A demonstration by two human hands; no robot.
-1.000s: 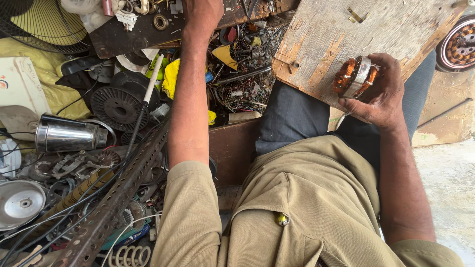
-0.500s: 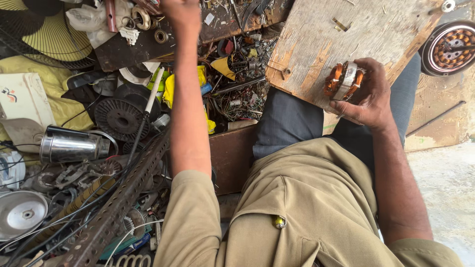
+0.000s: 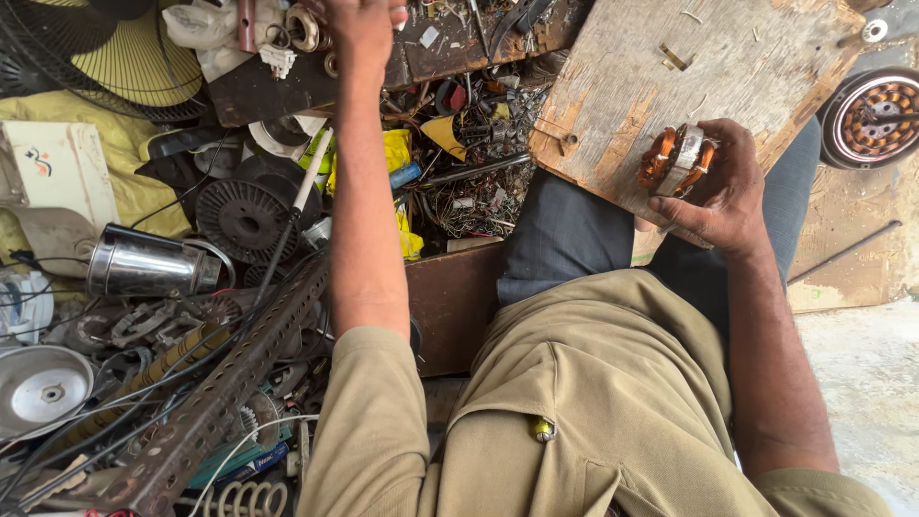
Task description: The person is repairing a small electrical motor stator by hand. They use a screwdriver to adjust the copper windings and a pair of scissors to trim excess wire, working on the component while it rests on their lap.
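The right hand (image 3: 720, 191) is wrapped around a small motor stator (image 3: 678, 161) with copper-orange windings, holding it down on a weathered wooden board (image 3: 670, 77) that rests across the person's lap. The left arm stretches straight out to the top edge of the view, where the left hand (image 3: 364, 21) reaches over a dark, cluttered shelf (image 3: 258, 91); whether its fingers grip anything cannot be told. Beside the left arm lie scrap parts: a perforated steel angle bar (image 3: 220, 393), a shiny metal cylinder (image 3: 144, 263) and a yellow fan guard (image 3: 105, 57). A second wound motor (image 3: 873, 115) sits just beyond the board.
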